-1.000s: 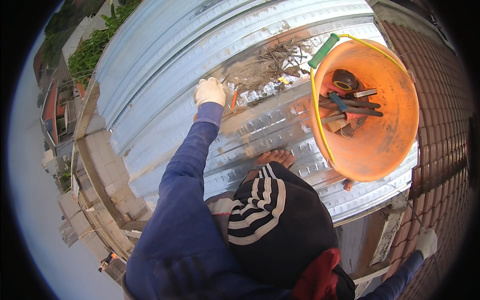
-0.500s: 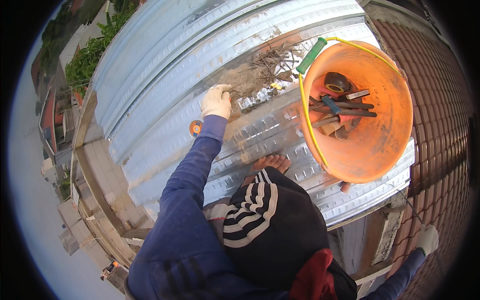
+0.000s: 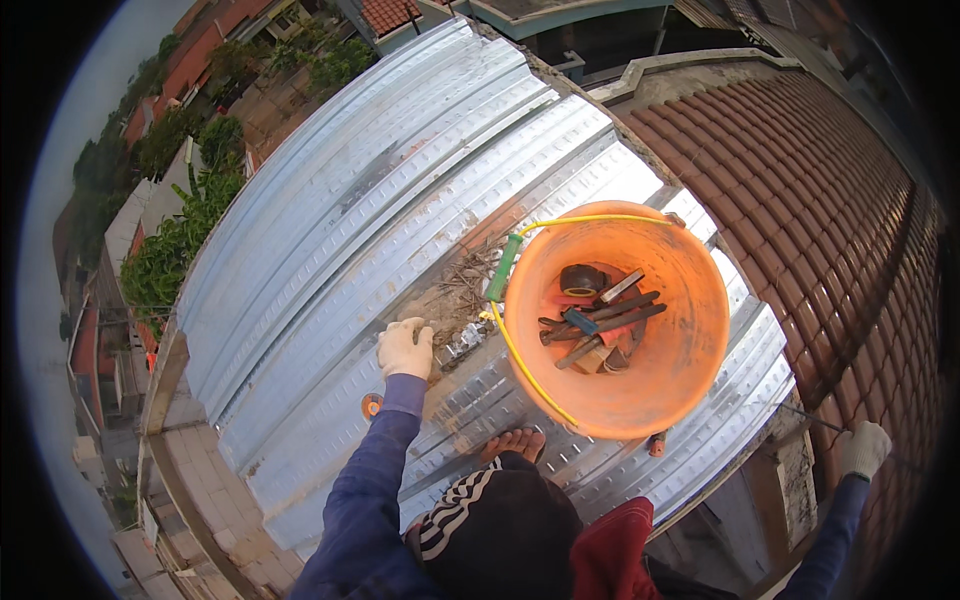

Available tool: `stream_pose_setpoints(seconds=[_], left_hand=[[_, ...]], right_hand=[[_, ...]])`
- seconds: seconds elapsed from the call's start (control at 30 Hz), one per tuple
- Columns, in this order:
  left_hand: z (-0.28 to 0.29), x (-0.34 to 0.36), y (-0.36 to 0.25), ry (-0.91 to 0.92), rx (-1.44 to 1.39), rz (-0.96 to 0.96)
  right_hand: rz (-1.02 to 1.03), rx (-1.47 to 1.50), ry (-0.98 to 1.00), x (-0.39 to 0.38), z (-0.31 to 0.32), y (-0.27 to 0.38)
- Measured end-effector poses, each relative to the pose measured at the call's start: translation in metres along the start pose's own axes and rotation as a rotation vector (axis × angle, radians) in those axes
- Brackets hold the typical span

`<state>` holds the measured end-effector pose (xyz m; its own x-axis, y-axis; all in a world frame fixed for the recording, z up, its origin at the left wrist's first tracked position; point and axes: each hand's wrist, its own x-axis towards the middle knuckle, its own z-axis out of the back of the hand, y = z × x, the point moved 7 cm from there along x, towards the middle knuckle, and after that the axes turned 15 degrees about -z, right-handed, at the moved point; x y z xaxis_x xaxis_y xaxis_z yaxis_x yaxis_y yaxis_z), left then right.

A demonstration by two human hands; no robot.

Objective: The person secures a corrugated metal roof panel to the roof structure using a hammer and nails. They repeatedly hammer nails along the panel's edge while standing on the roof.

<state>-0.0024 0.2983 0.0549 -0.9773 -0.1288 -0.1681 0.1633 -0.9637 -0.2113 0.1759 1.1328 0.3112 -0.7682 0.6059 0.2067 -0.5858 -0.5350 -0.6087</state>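
My left hand (image 3: pixel 405 348), in a pale work glove, hovers over or rests on the ribbed metal sheet (image 3: pixel 330 260), beside a patch of dirt. Its fingers are loosely curled and apart, with nothing visible in them. An orange cutting disc (image 3: pixel 372 405) lies close to its wrist. Far right, my gloved right hand (image 3: pixel 863 449) is closed round a thin dark rod (image 3: pixel 815 417) that points toward the sheet's edge. Between the hands stands an orange bucket (image 3: pixel 685 330) with a yellow handle and green grip. Inside it are dark tools (image 3: pixel 620 320) and a tape roll (image 3: pixel 583 280).
Loose nails (image 3: pixel 470 275) lie on the dirt left of the bucket. My bare foot (image 3: pixel 515 443) stands on the sheet. A brown tiled roof (image 3: pixel 760 150) slopes away at right. Past the sheet's left edge is a drop, with a concrete ledge (image 3: pixel 215 480) and greenery (image 3: pixel 180 260).
My view has swung, so the bucket sits lower and further left in the picture and more roof shows. My left hand stays near the dirt; the right still grips the rod.
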Motion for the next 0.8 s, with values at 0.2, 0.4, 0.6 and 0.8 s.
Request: stream_pose_setpoints(seconds=[0.2, 0.4, 0.6, 0.8], left_hand=[[-0.005, 0.066, -0.019, -0.100, 0.071, -0.136], [-0.018, 0.080, -0.044, 0.065, 0.178, -0.080], [-0.008, 0.079, -0.039, 0.018, -0.032, -0.093], [0.007, 0.048, -0.016, -0.100, -0.278, 0.012]], right_hand=[[-0.010, 0.002, 0.009, 0.002, -0.006, 0.006], [-0.028, -0.027, 0.028, 0.003, -0.001, 0.003], [-0.037, -0.016, 0.046, 0.003, 0.009, 0.009], [-0.024, -0.079, 0.186, 0.003, -0.018, -0.004]])
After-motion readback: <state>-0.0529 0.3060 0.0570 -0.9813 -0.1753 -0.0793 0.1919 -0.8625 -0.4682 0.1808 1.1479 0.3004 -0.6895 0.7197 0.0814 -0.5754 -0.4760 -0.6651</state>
